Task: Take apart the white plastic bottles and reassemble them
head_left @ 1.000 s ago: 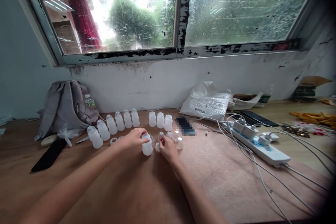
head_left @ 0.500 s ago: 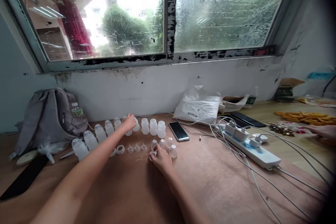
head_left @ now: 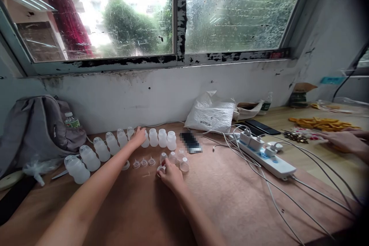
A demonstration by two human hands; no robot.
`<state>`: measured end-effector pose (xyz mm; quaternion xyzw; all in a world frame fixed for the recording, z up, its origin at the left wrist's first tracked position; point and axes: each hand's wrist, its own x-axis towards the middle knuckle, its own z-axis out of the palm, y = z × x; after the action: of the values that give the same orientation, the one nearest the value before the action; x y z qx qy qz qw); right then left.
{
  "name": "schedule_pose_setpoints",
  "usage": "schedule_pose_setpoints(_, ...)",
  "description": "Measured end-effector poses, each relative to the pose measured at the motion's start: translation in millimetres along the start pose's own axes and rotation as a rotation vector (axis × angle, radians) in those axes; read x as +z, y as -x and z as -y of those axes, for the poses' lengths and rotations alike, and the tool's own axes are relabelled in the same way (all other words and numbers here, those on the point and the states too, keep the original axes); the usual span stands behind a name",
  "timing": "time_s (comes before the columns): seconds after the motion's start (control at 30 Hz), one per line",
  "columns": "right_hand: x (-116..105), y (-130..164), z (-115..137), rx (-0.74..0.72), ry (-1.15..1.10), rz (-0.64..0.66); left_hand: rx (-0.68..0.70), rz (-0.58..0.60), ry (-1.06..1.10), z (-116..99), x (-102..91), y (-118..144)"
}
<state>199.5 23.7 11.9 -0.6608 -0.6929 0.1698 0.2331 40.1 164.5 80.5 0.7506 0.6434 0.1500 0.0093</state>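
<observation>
Frosted baby bottles, among them a near one [head_left: 77, 170] and a far one [head_left: 171, 140], stand in a curved row. My left hand [head_left: 139, 137] reaches into the row, its fingers closed around the upper part of a bottle that it mostly hides. My right hand [head_left: 170, 175] is lower on the table, fingers pinched at a small clear cap [head_left: 160, 169]. Around it stand several clear domed caps [head_left: 183, 164]. Left of these lie clear nipples [head_left: 143, 161] in a short line, and a ring [head_left: 125, 165] partly behind my left forearm.
A phone [head_left: 190, 143] lies behind the caps. On the right, a power strip [head_left: 263, 157] trails white cables. A grey backpack [head_left: 37, 127] leans at the left, and a silvery bag [head_left: 211, 113] rests against the wall. Another person's hand [head_left: 343, 139] is at the far right.
The camera has turned slightly right, so everything sits further left in view. Both hands stay at about the same places among the bottles and caps.
</observation>
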Motion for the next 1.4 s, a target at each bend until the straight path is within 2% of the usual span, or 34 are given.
schedule_pose_setpoints(0.1, 1.9, -0.9, -1.8, -0.007, -0.011, -0.004, 0.012, -0.070, 0.010, -8.1, -6.4, 7.0)
schedule_pose_setpoints(0.2, 5.3, -2.3, -2.9, -0.051, -0.091, -0.032, 0.067, -0.158, 0.032, -16.4, -16.9, 27.9)
schedule_pose_setpoints(0.3, 9.7, -2.5, 0.3, -0.140, -0.257, -0.054, 0.203, -0.201, 0.089, -16.6, -19.0, 72.6)
schedule_pose_setpoints(0.37, 14.0, 0.2, 5.9, -0.198, -0.359, -0.054, 0.375, -0.220, 0.239, -9.4, -11.8, 112.1)
schedule_pose_setpoints(0.4, 16.8, 2.9, 9.6, -0.226, -0.397, -0.049, 0.415, -0.193, 0.289, -3.8, -6.2, 132.1)
schedule_pose_setpoints(0.5, 28.2, 15.5, 23.1, -0.335, -0.455, -0.004, 0.457, -0.124, 0.373, 15.7, 11.9, 181.8)
schedule_pose_setpoints(0.6, 39.6, 29.8, 35.9, -0.435, -0.472, 0.051, 0.438, -0.102, 0.445, 32.2, 21.5, 206.6)
schedule_pose_setpoints(0.7, 44.6, 38.2, 44.0, -0.469, -0.508, 0.047, 0.419, -0.065, 0.519, 42.7, 19.4, 212.3)
schedule_pose_setpoints(0.8, 45.2, 40.4, 47.7, -0.489, -0.497, 0.065, 0.462, 0.011, 0.563, 50.9, 10.6, 213.8)
schedule_pose_setpoints(0.9, 48.8, 41.1, 51.1, -0.515, -0.448, 0.122, 0.537, 0.115, 0.531, 60.0, 1.9, 218.8)
schedule_pose_setpoints(0.97, 54.3, 41.3, 55.6, -0.541, -0.397, 0.161, 0.539, 0.138, 0.482, 66.7, -1.1, 223.6)
schedule_pose_setpoints(1.17, 76.9, 34.2, 84.2, -0.628, -0.256, 0.205, 0.429, 0.069, 0.384, 95.1, -0.6, 229.4)
schedule_pose_setpoints(1.3, 89.6, 28.8, 102.6, -0.675, -0.373, 0.207, 0.410, -0.041, 0.365, 116.8, -1.1, 224.2)
schedule_pose_setpoints(1.4, 93.4, 28.5, 108.5, -0.639, -0.464, 0.190, 0.417, -0.130, 0.319, 125.1, -0.8, 220.2)
